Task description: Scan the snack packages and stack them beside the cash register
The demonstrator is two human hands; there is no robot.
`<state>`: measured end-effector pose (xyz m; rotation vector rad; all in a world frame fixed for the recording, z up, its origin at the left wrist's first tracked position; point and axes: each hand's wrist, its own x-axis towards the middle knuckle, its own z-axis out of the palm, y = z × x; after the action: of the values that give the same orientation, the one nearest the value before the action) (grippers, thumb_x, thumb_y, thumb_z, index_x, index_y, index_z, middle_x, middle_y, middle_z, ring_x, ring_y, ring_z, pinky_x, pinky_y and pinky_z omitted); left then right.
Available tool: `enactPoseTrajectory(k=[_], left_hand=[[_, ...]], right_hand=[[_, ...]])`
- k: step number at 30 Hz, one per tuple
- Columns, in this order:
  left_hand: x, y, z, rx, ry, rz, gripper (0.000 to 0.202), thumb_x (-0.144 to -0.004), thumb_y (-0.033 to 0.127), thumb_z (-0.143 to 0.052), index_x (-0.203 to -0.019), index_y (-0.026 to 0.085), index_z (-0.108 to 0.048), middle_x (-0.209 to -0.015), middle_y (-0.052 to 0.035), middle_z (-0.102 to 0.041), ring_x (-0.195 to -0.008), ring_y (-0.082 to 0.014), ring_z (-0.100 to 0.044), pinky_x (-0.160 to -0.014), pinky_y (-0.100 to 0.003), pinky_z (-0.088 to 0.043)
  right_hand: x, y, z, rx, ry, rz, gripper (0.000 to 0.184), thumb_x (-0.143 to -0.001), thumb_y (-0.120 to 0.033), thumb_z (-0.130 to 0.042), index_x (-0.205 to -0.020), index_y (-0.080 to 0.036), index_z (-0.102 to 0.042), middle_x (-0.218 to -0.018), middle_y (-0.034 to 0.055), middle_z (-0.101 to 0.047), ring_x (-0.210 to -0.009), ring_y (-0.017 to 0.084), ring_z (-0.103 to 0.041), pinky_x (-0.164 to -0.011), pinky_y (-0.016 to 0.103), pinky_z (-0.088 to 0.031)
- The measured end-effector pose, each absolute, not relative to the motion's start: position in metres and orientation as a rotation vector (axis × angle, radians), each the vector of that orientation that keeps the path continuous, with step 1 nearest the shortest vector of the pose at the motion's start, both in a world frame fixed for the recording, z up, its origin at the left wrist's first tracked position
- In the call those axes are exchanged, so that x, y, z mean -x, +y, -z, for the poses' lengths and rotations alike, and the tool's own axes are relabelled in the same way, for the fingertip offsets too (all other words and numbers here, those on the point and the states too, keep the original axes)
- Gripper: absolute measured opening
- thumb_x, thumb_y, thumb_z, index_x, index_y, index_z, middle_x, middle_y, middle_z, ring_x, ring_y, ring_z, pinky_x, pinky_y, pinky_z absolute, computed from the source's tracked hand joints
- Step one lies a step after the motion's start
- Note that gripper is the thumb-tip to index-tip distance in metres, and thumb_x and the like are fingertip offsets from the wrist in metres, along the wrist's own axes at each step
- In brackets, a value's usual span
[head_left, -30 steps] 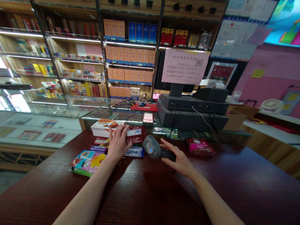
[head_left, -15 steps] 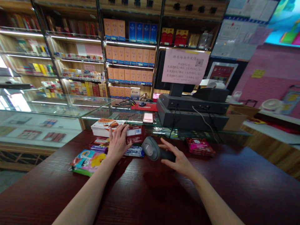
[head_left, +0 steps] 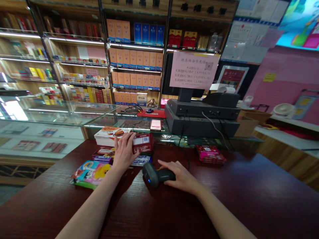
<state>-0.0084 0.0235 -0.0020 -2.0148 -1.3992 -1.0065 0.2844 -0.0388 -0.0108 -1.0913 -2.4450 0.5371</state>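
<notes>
My right hand (head_left: 181,176) is around the handle of a dark grey barcode scanner (head_left: 152,174), index finger stretched along it. A small blue light glows on the scanner's head, low over the brown counter. My left hand (head_left: 124,151) grips a dark red snack box (head_left: 144,142) with its barcode label facing me; the hand covers the box's left part. Behind that hand lies a white box with an orange picture (head_left: 106,137). Near its wrist are a purple packet (head_left: 102,158), a blue-and-white packet (head_left: 142,160) and a colourful cartoon snack bag (head_left: 89,172).
Red-and-pink packets (head_left: 210,154) lie stacked to the right on the counter (head_left: 239,199). A cash register terminal (head_left: 201,113) with a paper sign (head_left: 193,69) stands on the glass case behind. A cable (head_left: 185,154) hangs near the scanner. Stocked shelves (head_left: 136,69) line the back.
My right hand has lowered the scanner toward me and slightly left, closing more around its handle. The blue light now shows. My left hand stays on the dark red box.
</notes>
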Motion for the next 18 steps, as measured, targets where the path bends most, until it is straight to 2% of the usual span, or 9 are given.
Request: enactPoseTrajectory(k=[8, 13, 15, 18], left_hand=[[0.0074, 0.0242, 0.0022, 2.017, -1.386, 1.009, 0.085, -0.077, 0.034, -0.075, -0.15, 0.018, -0.035, -0.144, -0.0178, -0.05, -0.138, -0.0357, -0.044, -0.124, -0.061, -0.01], [0.0055, 0.0225, 0.0005, 2.05, -1.372, 1.021, 0.086, -0.077, 0.034, -0.076, -0.151, 0.019, -0.034, -0.144, -0.0176, -0.05, -0.138, -0.0356, -0.044, -0.123, -0.062, -0.01], [0.0042, 0.0213, -0.0003, 2.07, -1.356, 1.028, 0.087, -0.077, 0.033, -0.076, -0.151, 0.019, -0.033, -0.144, -0.0176, -0.05, -0.138, -0.0354, -0.043, -0.124, -0.062, -0.01], [0.0004, 0.0188, -0.0018, 2.11, -1.313, 1.038, 0.088, -0.077, 0.032, -0.076, -0.152, 0.02, -0.032, -0.144, -0.0167, -0.05, -0.14, -0.0349, -0.042, -0.124, -0.062, -0.009]], right_hand=[[-0.2826, -0.0382, 0.0145, 1.101, -2.498, -0.481, 0.078, -0.085, -0.033, -0.073, -0.153, -0.032, -0.036, -0.139, 0.0071, -0.061, -0.125, 0.025, -0.056, -0.1, 0.038, -0.034], [-0.2853, -0.0386, 0.0107, 1.088, -2.464, -0.518, 0.081, -0.081, -0.044, -0.077, -0.152, -0.031, -0.04, -0.136, 0.0083, -0.063, -0.122, 0.028, -0.057, -0.101, 0.041, -0.037], [-0.2873, -0.0368, 0.0108, 1.084, -2.372, -0.55, 0.075, -0.085, -0.047, -0.073, -0.151, -0.032, -0.041, -0.137, 0.0077, -0.063, -0.12, 0.027, -0.058, -0.102, 0.042, -0.039], [-0.2885, -0.031, 0.0142, 1.101, -2.128, -0.581, 0.057, -0.095, -0.043, -0.06, -0.148, -0.033, -0.045, -0.134, 0.0061, -0.065, -0.114, 0.024, -0.062, -0.103, 0.043, -0.041]])
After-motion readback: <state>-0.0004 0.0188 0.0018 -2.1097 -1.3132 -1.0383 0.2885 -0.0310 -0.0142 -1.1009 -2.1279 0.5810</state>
